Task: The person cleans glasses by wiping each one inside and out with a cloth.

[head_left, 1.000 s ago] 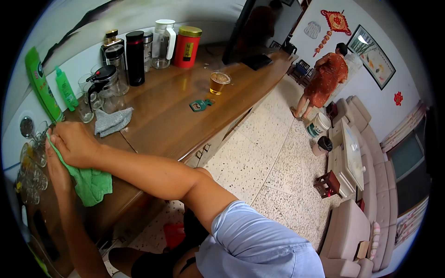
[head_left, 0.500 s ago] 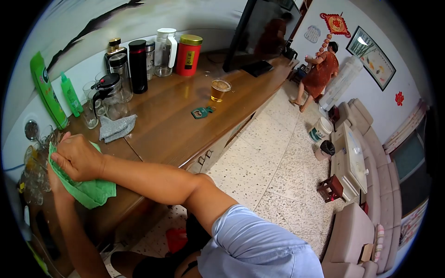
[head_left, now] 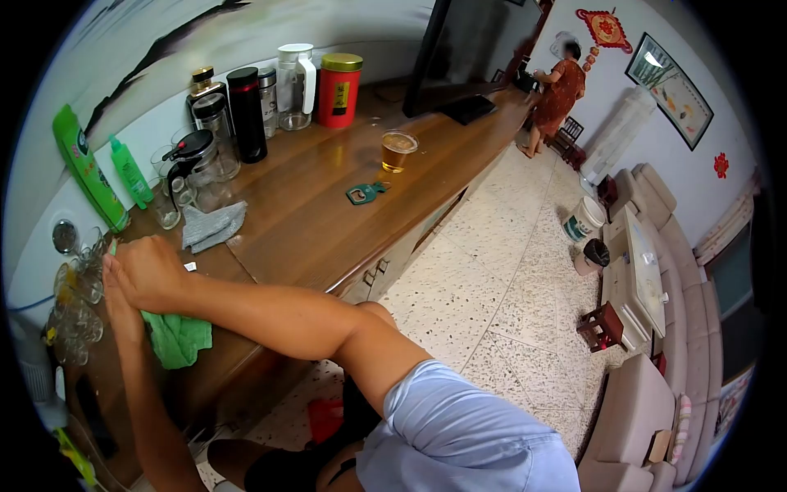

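Observation:
My right hand (head_left: 154,275) is closed over the upper part of a green cloth (head_left: 180,340), whose loose end hangs down below the wrist onto the brown wooden counter. Pressed against it from the left is my left hand (head_left: 121,299), its fingers around the same cloth and mostly hidden. Several clear glasses (head_left: 75,316) stand just left of my hands. A folded grey cloth (head_left: 213,225) lies beyond them, near a glass pot with a black lid (head_left: 195,146).
Green bottles (head_left: 86,168), a black thermos (head_left: 246,115), a glass pitcher (head_left: 293,90) and a red tin (head_left: 338,92) line the wall. A cup of amber drink (head_left: 398,152) and a green bottle opener (head_left: 365,193) sit on the counter (head_left: 303,238). Another person (head_left: 560,94) stands beyond the television (head_left: 467,57).
Both hands have shifted slightly right with the green cloth, which is now more bunched between them. The other person has moved closer to the counter's far end. The view has turned slightly.

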`<action>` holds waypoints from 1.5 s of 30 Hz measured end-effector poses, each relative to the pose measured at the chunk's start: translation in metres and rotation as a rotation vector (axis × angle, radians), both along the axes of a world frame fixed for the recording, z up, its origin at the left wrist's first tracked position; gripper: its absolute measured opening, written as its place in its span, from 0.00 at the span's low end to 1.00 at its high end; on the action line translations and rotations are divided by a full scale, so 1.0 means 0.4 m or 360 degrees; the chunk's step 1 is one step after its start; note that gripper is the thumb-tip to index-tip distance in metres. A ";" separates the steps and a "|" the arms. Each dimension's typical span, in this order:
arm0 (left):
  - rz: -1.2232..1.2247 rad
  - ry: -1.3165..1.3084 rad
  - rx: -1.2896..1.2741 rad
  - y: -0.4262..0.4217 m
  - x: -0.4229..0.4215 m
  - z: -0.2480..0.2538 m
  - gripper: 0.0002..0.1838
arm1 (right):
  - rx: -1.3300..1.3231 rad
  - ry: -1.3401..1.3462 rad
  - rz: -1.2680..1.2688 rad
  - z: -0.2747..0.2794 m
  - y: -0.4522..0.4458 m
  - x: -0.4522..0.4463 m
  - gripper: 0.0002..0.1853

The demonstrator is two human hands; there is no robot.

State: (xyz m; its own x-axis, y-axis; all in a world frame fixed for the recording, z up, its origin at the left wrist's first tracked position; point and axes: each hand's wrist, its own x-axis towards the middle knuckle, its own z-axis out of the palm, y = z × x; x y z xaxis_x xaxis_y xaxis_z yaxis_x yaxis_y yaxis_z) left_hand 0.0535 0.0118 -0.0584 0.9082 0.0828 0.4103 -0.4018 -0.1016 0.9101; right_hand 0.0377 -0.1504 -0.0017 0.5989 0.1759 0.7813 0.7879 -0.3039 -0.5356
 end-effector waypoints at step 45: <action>-0.0483 0.0352 -0.0614 -0.144 -0.164 0.141 0.38 | 0.0069 -0.0454 -0.0185 0.074 -0.034 -0.020 0.20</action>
State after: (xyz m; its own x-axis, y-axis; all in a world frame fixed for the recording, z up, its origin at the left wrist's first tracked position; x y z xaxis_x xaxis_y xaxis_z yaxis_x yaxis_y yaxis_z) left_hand -0.0119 -0.0458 -0.0020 0.9760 -0.0901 0.1984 -0.1558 0.3478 0.9245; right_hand 0.0298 -0.1642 0.0277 0.3687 0.0820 0.9259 0.8696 -0.3823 -0.3125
